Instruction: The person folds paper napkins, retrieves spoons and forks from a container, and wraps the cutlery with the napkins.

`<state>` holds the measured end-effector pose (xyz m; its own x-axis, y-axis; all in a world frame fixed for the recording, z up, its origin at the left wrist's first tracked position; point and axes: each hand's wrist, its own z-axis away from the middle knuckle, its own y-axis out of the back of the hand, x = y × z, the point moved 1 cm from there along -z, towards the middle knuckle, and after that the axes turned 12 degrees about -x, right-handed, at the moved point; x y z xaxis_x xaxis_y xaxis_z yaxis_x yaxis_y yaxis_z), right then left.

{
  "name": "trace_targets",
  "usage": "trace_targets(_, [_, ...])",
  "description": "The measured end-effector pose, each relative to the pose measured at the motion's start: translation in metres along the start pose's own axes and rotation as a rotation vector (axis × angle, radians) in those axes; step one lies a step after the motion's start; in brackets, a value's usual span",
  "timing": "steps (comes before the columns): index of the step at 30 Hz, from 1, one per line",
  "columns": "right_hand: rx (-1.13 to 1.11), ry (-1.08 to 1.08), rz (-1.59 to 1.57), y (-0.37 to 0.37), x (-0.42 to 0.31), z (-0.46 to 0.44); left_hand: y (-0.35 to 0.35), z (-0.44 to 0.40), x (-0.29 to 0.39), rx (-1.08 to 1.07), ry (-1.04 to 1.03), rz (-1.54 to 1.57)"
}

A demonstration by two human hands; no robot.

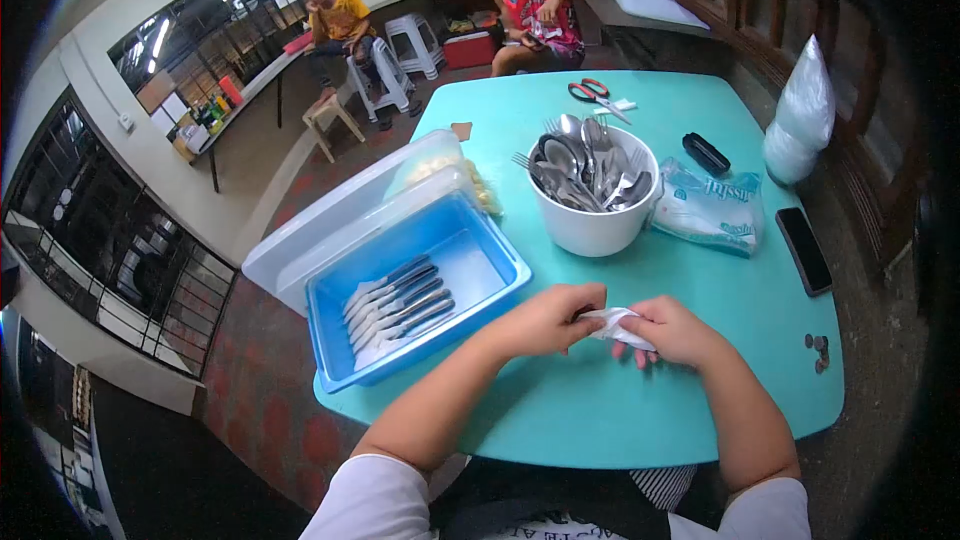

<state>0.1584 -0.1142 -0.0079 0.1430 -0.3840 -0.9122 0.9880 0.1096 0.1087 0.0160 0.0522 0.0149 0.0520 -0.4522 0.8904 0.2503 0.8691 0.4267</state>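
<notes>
Over the near part of the turquoise table, my left hand (556, 320) and my right hand (672, 330) are both closed on a white paper napkin (613, 324), pinching it from either side. Whether anything lies inside the napkin is hidden. Left of my hands, a blue plastic tray (480, 275) holds several sets of cutlery (395, 305) with napkins wrapped round their lower ends and the handles showing. A white bucket (592, 230) full of loose forks and spoons (590, 165) stands just beyond my hands. The tissue pack (710, 208) lies to the right of the bucket.
A clear lid (350, 215) leans by the tray. On the table (560, 410) are scissors (598, 98), a black case-like object (706, 154), a phone (804, 252), coins (820, 352) and a tall white plastic-wrapped bundle (803, 120). Two people sit beyond it.
</notes>
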Motion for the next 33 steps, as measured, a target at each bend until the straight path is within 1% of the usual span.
trace_targets(1, [-0.019,-0.011,-0.042,0.001,0.002,0.000,0.000,0.001,0.001,0.010,-0.003,-0.007])
trace_targets(2, [-0.038,-0.021,-0.083,0.002,0.004,0.000,0.001,0.001,0.002,0.016,-0.034,-0.081])
trace_targets(4, [-0.152,-0.058,-0.193,0.004,0.004,0.002,0.002,0.001,0.003,0.028,-0.093,-0.226])
trace_targets(7, [-0.292,-0.104,-0.310,0.006,0.001,0.010,-0.010,0.003,0.008,0.140,-0.291,-0.492])
trace_targets(10, [-0.372,-0.076,-0.393,0.012,0.003,0.011,-0.014,0.007,0.020,0.151,-0.301,-0.562])
trace_targets(11, [-0.393,-0.058,-0.421,0.013,0.005,0.011,-0.015,0.007,0.021,0.173,-0.335,-0.615])
trace_targets(14, [-0.425,-0.040,-0.514,0.019,0.011,0.010,-0.018,0.011,0.028,0.198,-0.337,-0.827])
trace_targets(17, [-0.449,-0.038,-0.595,0.029,0.023,0.009,-0.024,0.013,0.032,0.159,-0.312,-0.952])
trace_targets(20, [-0.261,-0.016,-0.326,0.029,0.008,0.018,-0.024,0.009,0.026,0.225,-0.326,-0.938])
trace_targets(23, [0.052,0.134,0.154,0.016,0.001,0.024,-0.018,0.007,0.017,0.203,-0.235,-0.648])
trace_targets(26, [0.230,0.252,0.935,-0.008,-0.011,0.026,-0.012,0.009,0.006,0.041,-0.099,-0.283])
trace_targets(29, [0.205,0.125,1.093,-0.037,-0.032,0.033,-0.022,-0.002,-0.008,-0.179,-0.065,-0.355])
trace_targets(30, [0.224,0.144,1.085,-0.032,-0.034,0.033,-0.022,-0.004,-0.001,-0.309,-0.001,-0.246])
trace_targets(32, [0.233,0.175,1.032,-0.037,-0.031,0.034,-0.024,-0.001,-0.003,-0.356,0.035,0.172])
trace_targets(33, [0.246,0.183,1.047,-0.037,-0.031,0.032,-0.022,0.001,-0.004,-0.351,0.046,0.174])
